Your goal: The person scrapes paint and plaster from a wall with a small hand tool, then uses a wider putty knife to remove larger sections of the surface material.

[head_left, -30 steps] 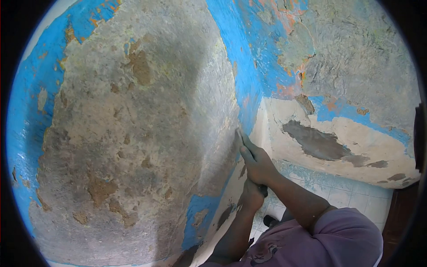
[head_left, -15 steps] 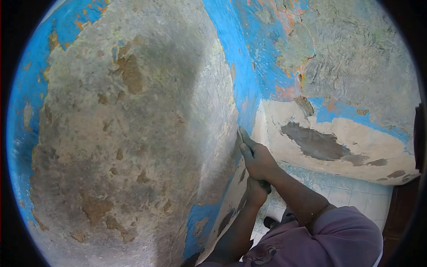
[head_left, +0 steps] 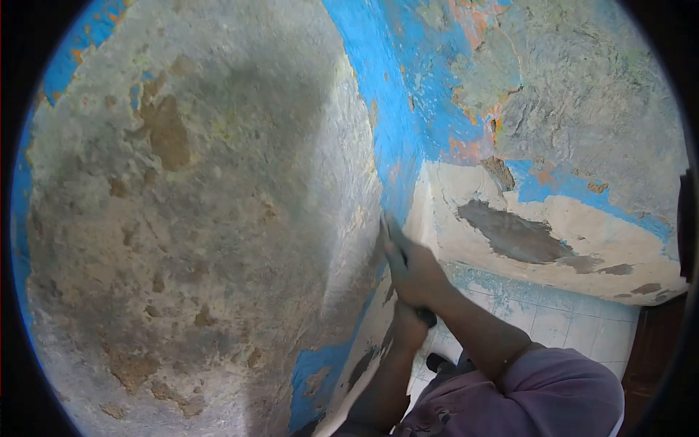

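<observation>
My right hand point(head_left: 416, 273) is closed round a narrow tool that looks like a scraper point(head_left: 427, 317), whose dark handle end sticks out below the palm. Its fingers point up along the tool, and the far tip meets the wall point(head_left: 240, 218) beside the blue-painted corner point(head_left: 397, 146). Just below, my left hand point(head_left: 410, 329) is wrapped round the lower part of the handle. Most of the tool is hidden by the hands. Grey bare plaster with brown pits covers the wall at left, edged by blue paint.
At right, a second wall point(head_left: 582, 95) carries grey plaster, flaking blue and orange paint, and a cream lower band point(head_left: 611, 222) with dark patches. Pale floor tiles point(head_left: 553, 324) lie below, near a dark shoe point(head_left: 437, 362). Something dark reddish-brown point(head_left: 652, 342) stands at the right edge.
Both hands and the tool have shifted slightly left, close to the wall. The view has turned a little, so the left wall's patches sit further left. The grip looks the same.
</observation>
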`<state>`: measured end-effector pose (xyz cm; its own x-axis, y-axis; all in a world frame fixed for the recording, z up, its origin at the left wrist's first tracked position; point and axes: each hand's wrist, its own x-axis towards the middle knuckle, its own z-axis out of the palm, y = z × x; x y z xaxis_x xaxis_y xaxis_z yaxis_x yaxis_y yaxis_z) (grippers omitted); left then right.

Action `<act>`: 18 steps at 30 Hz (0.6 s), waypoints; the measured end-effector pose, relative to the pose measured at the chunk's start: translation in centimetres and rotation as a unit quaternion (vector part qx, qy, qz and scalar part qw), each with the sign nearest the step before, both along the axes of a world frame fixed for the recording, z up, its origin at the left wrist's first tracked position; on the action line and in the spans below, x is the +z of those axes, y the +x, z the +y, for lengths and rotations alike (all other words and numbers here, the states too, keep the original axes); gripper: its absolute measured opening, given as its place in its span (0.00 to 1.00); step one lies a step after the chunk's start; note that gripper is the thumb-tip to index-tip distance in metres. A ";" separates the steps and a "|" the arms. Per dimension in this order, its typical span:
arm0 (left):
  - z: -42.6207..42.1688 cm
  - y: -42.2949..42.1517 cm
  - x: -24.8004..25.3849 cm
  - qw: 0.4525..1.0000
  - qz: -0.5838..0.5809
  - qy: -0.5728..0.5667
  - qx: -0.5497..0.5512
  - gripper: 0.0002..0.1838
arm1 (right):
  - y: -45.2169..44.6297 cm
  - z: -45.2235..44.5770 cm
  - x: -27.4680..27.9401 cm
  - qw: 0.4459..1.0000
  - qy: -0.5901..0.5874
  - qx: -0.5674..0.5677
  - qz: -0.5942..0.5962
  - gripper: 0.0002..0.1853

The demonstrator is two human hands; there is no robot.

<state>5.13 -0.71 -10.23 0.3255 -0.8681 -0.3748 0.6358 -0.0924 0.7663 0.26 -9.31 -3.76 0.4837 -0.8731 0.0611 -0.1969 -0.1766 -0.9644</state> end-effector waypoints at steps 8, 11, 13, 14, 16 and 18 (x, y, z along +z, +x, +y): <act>0.6 -1.2 1.4 0.878 -0.470 -0.087 -0.038 0.14 | -0.7 0.0 0.6 1.000 -0.011 0.015 0.005 0.25; -1.0 0.5 -1.0 0.922 -0.377 0.030 -0.084 0.14 | -0.6 -1.4 2.0 0.998 0.050 0.008 0.033 0.26; -0.3 -0.6 -2.1 0.902 -0.430 0.006 -0.037 0.12 | -0.9 -2.1 3.3 0.995 0.094 0.015 0.025 0.26; -0.4 -0.9 -2.3 0.877 -0.480 -0.020 0.007 0.10 | -1.0 -1.7 2.6 0.996 0.090 0.014 0.023 0.26; -0.4 -1.6 1.4 0.914 -0.402 -0.058 -0.010 0.10 | -0.9 -0.2 0.5 0.999 -0.020 0.027 -0.002 0.27; -0.2 -1.2 0.9 0.834 -0.530 -0.150 -0.015 0.11 | -0.7 -0.8 1.2 1.000 -0.009 0.027 -0.010 0.27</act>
<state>3.94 -0.91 -9.38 0.3123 -0.8851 0.3451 -0.4141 0.2001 0.8880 -0.43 -10.07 -2.59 0.5291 -0.8442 0.0866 -0.1679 -0.2042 -0.9644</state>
